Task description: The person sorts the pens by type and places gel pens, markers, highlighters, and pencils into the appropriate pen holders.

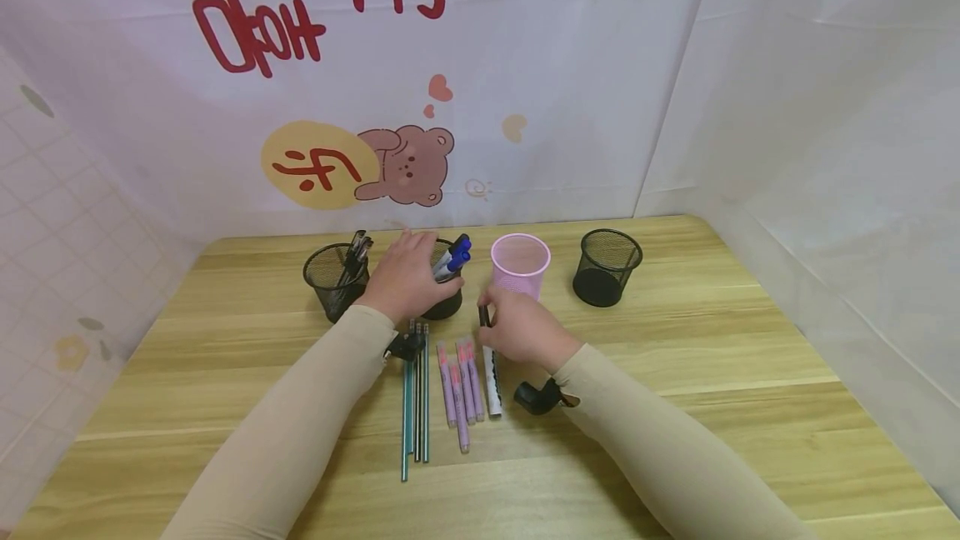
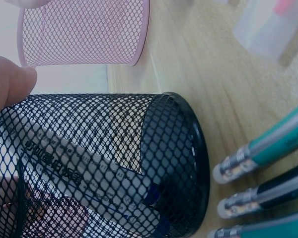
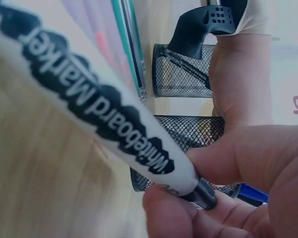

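Note:
My right hand (image 1: 521, 327) pinches a white whiteboard marker (image 3: 97, 101) near its black cap (image 1: 484, 317). The marker slants down toward the tabletop; whether its lower end touches the wood I cannot tell. My left hand (image 1: 408, 277) grips a black mesh pen cup (image 2: 94, 124) by its upper part, thumb (image 2: 12, 82) at the rim. Two white markers with blue caps (image 1: 459, 259) and a dark-capped one lean in that cup. Just beyond the right hand stands a pink mesh cup (image 1: 521, 261), partly hidden by it.
Several pink-tipped lilac highlighters (image 1: 460, 394) lie between the arms. Left of them are several teal and black pencils (image 1: 417, 407). A black mesh cup (image 1: 330, 269) with black pens stands far left, another black mesh cup (image 1: 606, 269) at the right. A white curtain (image 1: 585, 107) hangs behind.

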A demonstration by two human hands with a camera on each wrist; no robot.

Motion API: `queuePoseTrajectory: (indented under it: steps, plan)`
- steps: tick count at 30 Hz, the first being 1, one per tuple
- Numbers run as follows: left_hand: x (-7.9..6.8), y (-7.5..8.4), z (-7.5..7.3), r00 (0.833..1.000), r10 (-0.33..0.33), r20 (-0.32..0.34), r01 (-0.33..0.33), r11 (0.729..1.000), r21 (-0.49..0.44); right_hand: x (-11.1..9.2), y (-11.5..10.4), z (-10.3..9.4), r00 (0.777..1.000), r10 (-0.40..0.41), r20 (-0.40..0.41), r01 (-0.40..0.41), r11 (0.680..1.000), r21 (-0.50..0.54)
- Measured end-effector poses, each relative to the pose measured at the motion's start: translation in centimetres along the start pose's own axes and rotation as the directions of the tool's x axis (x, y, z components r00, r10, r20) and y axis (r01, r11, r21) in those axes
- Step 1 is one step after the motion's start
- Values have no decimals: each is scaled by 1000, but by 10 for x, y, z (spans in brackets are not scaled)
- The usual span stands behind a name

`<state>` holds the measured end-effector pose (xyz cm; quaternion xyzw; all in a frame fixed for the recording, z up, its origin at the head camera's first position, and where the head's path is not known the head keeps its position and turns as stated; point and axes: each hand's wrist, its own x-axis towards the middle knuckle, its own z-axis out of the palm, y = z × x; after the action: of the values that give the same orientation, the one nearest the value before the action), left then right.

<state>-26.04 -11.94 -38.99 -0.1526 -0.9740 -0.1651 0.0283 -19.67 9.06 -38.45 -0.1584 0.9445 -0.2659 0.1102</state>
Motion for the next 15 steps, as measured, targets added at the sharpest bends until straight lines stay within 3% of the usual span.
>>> queuePoseTrajectory:
  steps: [15]
  plan:
    - [-1, 0, 0, 1000, -5, -7, 5, 1000, -13, -7, -7, -7, 982, -69, -176, 104, 974, 199]
